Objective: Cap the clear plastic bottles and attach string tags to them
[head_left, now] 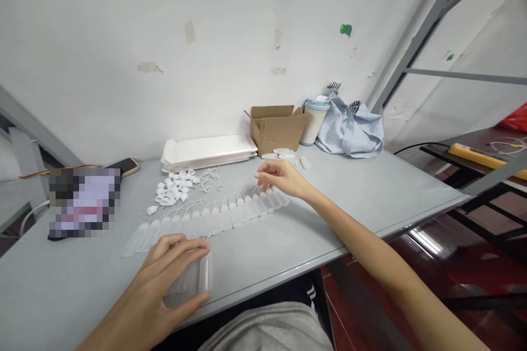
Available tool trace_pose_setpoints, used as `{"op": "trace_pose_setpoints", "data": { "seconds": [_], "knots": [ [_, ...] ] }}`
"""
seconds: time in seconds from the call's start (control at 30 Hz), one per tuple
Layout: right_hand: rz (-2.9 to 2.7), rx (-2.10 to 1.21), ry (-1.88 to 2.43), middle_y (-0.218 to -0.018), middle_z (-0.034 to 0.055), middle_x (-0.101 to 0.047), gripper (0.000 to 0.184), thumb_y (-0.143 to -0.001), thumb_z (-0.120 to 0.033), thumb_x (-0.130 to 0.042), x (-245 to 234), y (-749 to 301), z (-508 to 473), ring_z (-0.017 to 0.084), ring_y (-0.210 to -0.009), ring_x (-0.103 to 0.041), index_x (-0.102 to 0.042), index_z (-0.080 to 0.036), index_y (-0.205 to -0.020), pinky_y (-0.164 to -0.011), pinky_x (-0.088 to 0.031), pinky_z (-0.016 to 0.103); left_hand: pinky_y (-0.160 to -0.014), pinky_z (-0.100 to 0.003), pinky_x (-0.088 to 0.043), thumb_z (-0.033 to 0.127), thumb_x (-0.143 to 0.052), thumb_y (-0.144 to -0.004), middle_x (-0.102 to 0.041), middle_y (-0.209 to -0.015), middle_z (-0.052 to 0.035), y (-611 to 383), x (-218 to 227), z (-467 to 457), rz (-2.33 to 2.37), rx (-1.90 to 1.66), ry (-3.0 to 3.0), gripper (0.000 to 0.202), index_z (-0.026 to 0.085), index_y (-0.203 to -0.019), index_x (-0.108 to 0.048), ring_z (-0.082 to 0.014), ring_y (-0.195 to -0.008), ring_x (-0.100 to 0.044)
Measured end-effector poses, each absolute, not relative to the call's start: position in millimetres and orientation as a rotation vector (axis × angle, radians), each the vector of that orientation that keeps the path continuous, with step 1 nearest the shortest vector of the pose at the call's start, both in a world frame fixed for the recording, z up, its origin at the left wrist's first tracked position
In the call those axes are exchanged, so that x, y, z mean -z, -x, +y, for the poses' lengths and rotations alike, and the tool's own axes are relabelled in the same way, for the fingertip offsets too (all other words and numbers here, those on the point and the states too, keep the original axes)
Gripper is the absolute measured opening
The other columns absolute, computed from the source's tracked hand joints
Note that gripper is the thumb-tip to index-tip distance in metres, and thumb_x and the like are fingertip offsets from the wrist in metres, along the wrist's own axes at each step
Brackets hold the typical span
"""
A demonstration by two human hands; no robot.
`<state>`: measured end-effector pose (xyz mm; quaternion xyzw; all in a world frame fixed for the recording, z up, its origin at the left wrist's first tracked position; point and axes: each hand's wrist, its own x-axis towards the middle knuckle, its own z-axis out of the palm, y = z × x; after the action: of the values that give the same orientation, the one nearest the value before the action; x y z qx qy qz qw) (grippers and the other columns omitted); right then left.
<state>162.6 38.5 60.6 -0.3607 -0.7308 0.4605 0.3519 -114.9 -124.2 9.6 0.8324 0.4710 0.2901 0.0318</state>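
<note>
My left hand (168, 274) is curved over several translucent plastic sleeves (205, 274) near the table's front edge. Its fingers press on their far ends and the thumb lies at the near ends; the palm hides part of the group. Behind it runs a long slanting row of similar translucent sleeves (222, 218) with thin white loops at their tops. Over the right end of this row is my right hand (282, 176), its fingers bent and the tips pinched together. Whatever may be between those fingertips is too small to make out.
White caps (175, 189) lie in a pile beside loose white loops (209, 178). Along the wall stand flat white boxes (209, 151), an open cardboard box (275, 131), a lidded cup (315, 120) and a blue cloth bag (349, 126). A phone (123, 167) rests at left.
</note>
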Motion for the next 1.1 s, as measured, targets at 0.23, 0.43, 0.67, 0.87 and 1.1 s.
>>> {"op": "trace_pose_setpoints", "data": {
  "seconds": [0.23, 0.43, 0.67, 0.87, 1.1],
  "knots": [
    [-1.883, -1.165, 0.987, -0.069, 0.0028, -0.066, 0.031, -0.08, -0.045, -0.066, -58.2, -165.3, 45.2, 0.012, -0.056, -0.063, -0.06, -0.015, -0.077, -0.052, -0.044, 0.023, -0.09, -0.041, -0.049, 0.048, -0.065, -0.079, -0.067, -0.112, -0.0032, 115.6, -6.5, -121.8, 1.499, -0.895, -2.541, 0.04, 0.03, -0.115, -0.059, -0.0276, -0.11, -0.052],
    [-1.892, -1.164, 0.989, -0.069, 0.0026, -0.067, 0.025, -0.082, -0.039, -0.064, -60.7, -164.5, 42.3, 0.011, -0.056, -0.063, -0.06, -0.015, -0.076, -0.052, -0.044, 0.023, -0.091, -0.041, -0.049, 0.045, -0.065, -0.079, -0.066, -0.115, -0.0032, 115.3, -11.5, -125.1, 1.485, -0.851, -2.553, 0.038, 0.03, -0.114, -0.061, -0.0281, -0.113, -0.052],
    [-1.905, -1.166, 0.979, -0.068, 0.0023, -0.067, 0.027, -0.082, -0.04, -0.064, -60.6, -163.8, 42.4, 0.011, -0.055, -0.063, -0.06, -0.015, -0.075, -0.055, -0.046, 0.024, -0.092, -0.042, -0.05, 0.041, -0.063, -0.08, -0.065, -0.118, -0.0035, 116.7, -12.3, -128.6, 1.455, -0.804, -2.498, 0.039, 0.031, -0.117, -0.059, -0.0281, -0.117, -0.049],
    [-1.909, -1.172, 0.975, -0.068, 0.0028, -0.067, 0.028, -0.081, -0.043, -0.065, -58.3, -163.6, 43.4, 0.012, -0.055, -0.063, -0.06, -0.015, -0.076, -0.053, -0.045, 0.023, -0.09, -0.044, -0.051, 0.038, -0.064, -0.079, -0.066, -0.116, -0.0055, 121.1, -9.8, -126.7, 1.445, -0.832, -2.507, 0.037, 0.03, -0.114, -0.062, -0.0292, -0.113, -0.053],
    [-1.917, -1.163, 0.996, -0.068, 0.003, -0.067, 0.027, -0.082, -0.041, -0.064, -57.8, -163.0, 42.9, 0.012, -0.056, -0.063, -0.06, -0.015, -0.076, -0.051, -0.044, 0.023, -0.09, -0.043, -0.05, 0.04, -0.064, -0.078, -0.067, -0.115, -0.0059, 122.4, -6.9, -124.2, 1.438, -0.815, -2.556, 0.037, 0.029, -0.114, -0.062, -0.0294, -0.114, -0.053]
  ]
}}
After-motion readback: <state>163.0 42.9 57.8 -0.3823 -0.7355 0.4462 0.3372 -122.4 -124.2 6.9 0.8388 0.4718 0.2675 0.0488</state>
